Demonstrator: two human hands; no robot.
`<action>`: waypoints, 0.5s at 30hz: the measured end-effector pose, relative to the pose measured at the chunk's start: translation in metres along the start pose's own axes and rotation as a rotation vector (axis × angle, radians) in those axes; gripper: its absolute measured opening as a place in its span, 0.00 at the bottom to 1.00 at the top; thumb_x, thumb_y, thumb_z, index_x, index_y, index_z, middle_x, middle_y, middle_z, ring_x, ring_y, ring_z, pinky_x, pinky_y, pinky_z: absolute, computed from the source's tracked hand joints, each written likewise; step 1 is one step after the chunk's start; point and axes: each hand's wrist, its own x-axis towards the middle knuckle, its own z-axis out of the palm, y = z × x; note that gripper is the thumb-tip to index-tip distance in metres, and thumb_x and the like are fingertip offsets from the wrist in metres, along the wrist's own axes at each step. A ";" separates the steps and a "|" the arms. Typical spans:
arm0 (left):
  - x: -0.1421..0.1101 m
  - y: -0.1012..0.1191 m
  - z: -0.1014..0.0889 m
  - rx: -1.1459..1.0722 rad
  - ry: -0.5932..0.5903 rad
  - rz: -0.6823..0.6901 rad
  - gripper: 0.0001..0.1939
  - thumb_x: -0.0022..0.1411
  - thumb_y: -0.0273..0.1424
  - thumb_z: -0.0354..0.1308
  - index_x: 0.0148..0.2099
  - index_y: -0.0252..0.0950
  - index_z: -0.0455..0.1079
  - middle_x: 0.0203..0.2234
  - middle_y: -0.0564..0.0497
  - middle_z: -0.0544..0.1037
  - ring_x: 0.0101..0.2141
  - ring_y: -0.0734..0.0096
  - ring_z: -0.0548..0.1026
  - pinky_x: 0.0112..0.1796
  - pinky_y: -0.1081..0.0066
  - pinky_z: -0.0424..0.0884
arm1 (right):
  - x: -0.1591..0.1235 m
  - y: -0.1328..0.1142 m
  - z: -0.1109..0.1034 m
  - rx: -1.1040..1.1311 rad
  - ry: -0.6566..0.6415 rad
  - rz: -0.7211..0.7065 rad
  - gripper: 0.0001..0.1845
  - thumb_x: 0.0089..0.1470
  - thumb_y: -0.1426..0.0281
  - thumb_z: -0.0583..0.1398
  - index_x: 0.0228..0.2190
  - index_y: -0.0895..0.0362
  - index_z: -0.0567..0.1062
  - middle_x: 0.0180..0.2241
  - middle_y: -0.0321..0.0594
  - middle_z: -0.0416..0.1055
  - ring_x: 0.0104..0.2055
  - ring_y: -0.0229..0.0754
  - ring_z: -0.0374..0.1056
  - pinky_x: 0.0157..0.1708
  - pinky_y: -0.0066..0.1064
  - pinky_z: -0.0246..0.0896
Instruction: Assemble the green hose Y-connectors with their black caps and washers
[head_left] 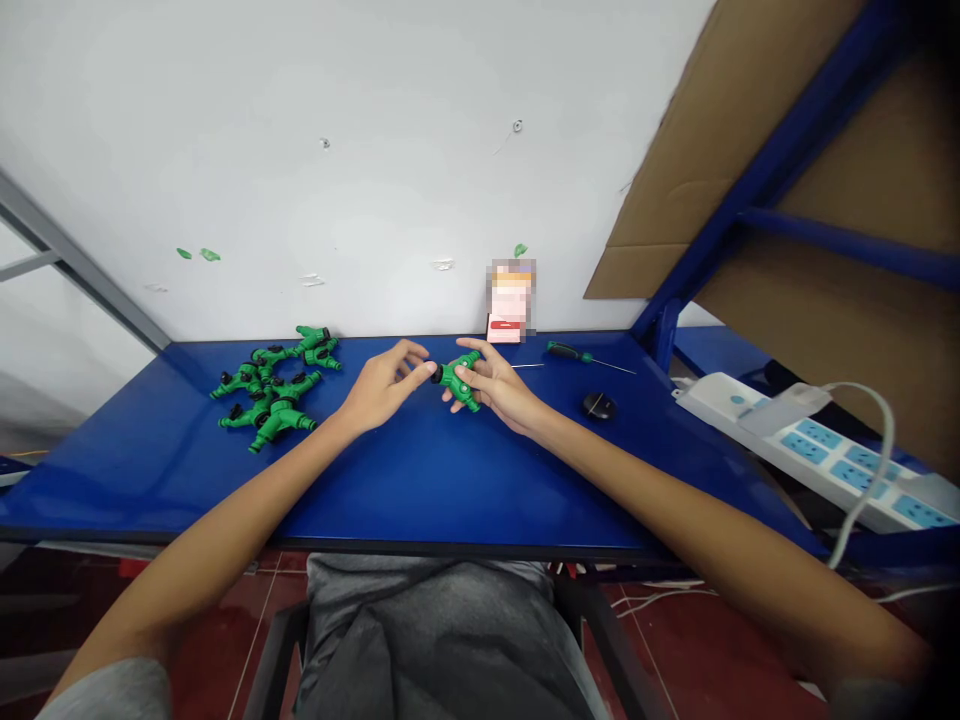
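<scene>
The right hand [504, 388] pinches a green hose splitter [454, 379] above the blue table [420, 490]; the left hand [384, 388], fingers parted, has its thumb by the splitter's black collar [437, 372] — contact unclear. If the right thumb slackens, the splitter could twist loose — and drop.

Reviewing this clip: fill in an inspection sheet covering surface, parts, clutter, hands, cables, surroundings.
Surface: glossy blue table
Parts: green fitting in hand; more green fittings piled left
Clutter: screwdriver, metal rod, small black object, pixelated upright item
Hands: right hand holds the fitting; left hand has its thumb at the black end, contact unclear
Cables: white cable at power strip; more cables over red floor
Surroundings: white wall with marks, cardboard, blue frame
</scene>
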 end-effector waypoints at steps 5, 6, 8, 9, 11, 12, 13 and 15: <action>-0.002 0.001 -0.003 0.169 -0.112 0.043 0.21 0.76 0.50 0.54 0.47 0.38 0.77 0.35 0.50 0.84 0.32 0.66 0.81 0.38 0.67 0.74 | 0.001 0.003 0.000 -0.042 -0.015 -0.038 0.38 0.55 0.54 0.74 0.59 0.45 0.63 0.43 0.35 0.74 0.34 0.44 0.79 0.31 0.42 0.82; -0.002 0.001 -0.003 0.148 -0.111 0.047 0.20 0.76 0.50 0.55 0.47 0.38 0.76 0.35 0.50 0.84 0.33 0.65 0.81 0.39 0.66 0.75 | 0.002 0.003 0.000 -0.047 -0.015 -0.048 0.39 0.55 0.54 0.74 0.59 0.45 0.62 0.43 0.35 0.74 0.34 0.44 0.79 0.31 0.41 0.82; -0.001 0.000 -0.003 0.063 -0.122 0.096 0.18 0.72 0.48 0.61 0.51 0.38 0.75 0.42 0.46 0.84 0.39 0.63 0.83 0.42 0.65 0.77 | 0.002 0.003 0.000 -0.055 -0.008 -0.066 0.39 0.54 0.54 0.74 0.59 0.45 0.62 0.43 0.35 0.73 0.34 0.44 0.79 0.30 0.41 0.82; -0.001 0.000 -0.002 0.022 -0.125 0.134 0.20 0.69 0.46 0.64 0.55 0.38 0.73 0.48 0.43 0.83 0.44 0.61 0.82 0.45 0.64 0.78 | 0.002 0.003 0.000 -0.059 -0.003 -0.072 0.38 0.54 0.53 0.74 0.58 0.45 0.62 0.43 0.35 0.73 0.34 0.44 0.79 0.31 0.41 0.82; -0.002 0.000 -0.001 -0.009 -0.107 0.178 0.28 0.65 0.44 0.69 0.62 0.40 0.68 0.60 0.39 0.76 0.53 0.57 0.80 0.49 0.62 0.79 | 0.003 0.003 0.000 -0.066 0.007 -0.080 0.38 0.54 0.53 0.74 0.58 0.45 0.63 0.43 0.35 0.73 0.34 0.43 0.79 0.31 0.41 0.82; -0.002 0.000 0.000 0.005 -0.092 0.166 0.31 0.64 0.44 0.69 0.64 0.40 0.66 0.61 0.38 0.75 0.53 0.57 0.80 0.48 0.62 0.79 | 0.003 0.002 0.000 -0.068 0.009 -0.082 0.38 0.54 0.53 0.74 0.58 0.45 0.63 0.43 0.35 0.73 0.34 0.44 0.79 0.31 0.42 0.82; -0.002 0.000 0.001 0.032 -0.079 0.130 0.32 0.65 0.45 0.69 0.64 0.40 0.65 0.59 0.39 0.76 0.50 0.58 0.81 0.47 0.62 0.79 | 0.003 0.002 0.000 -0.070 0.009 -0.083 0.39 0.54 0.52 0.74 0.58 0.45 0.62 0.43 0.35 0.73 0.35 0.44 0.79 0.31 0.42 0.82; -0.003 0.000 0.002 0.081 -0.101 0.035 0.25 0.70 0.48 0.62 0.61 0.38 0.68 0.47 0.44 0.82 0.39 0.62 0.82 0.42 0.63 0.79 | 0.003 0.002 -0.001 -0.074 0.008 -0.083 0.40 0.53 0.52 0.74 0.58 0.45 0.62 0.43 0.36 0.73 0.35 0.45 0.79 0.31 0.42 0.82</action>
